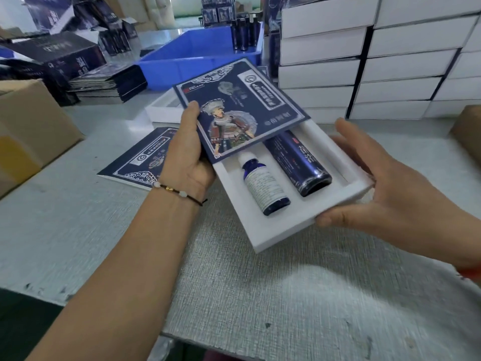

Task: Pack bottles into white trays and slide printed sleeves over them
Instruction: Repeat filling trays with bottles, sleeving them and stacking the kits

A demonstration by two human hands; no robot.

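Nearest to us, a grey textured mat covers the work table from 6 o'clock up to the centre.

Above it, both hands hold one pack clear of the surface. The left hand, at 9 o'clock of the pack, grips the printed sleeve by its left edge, thumb on the printed face and fingers curled beneath. A beaded cord bracelet sits on that wrist.

The right hand, at 3 o'clock, holds the white tray: the thumb presses the tray's near right corner, while the fingers lie fairly straight along its far side. We cannot tell how the fingertips sit beneath it.

The sleeve covers the tray's far half only; the near half is exposed. In the exposed part we note two items lying side by side in separate recesses: a small blue bottle with a white label on the left, and a dark blue tube on the right, its upper end under the sleeve.

At 9 o'clock, a second flat sleeve lies on the table, partly under the left forearm. A cardboard carton stands further left.

Beyond the pack, at 12 o'clock, a blue bin holds upright dark bottles. At 2 o'clock, stacked white boxes rise in columns. At 10 o'clock lies a pile of flat sleeves.
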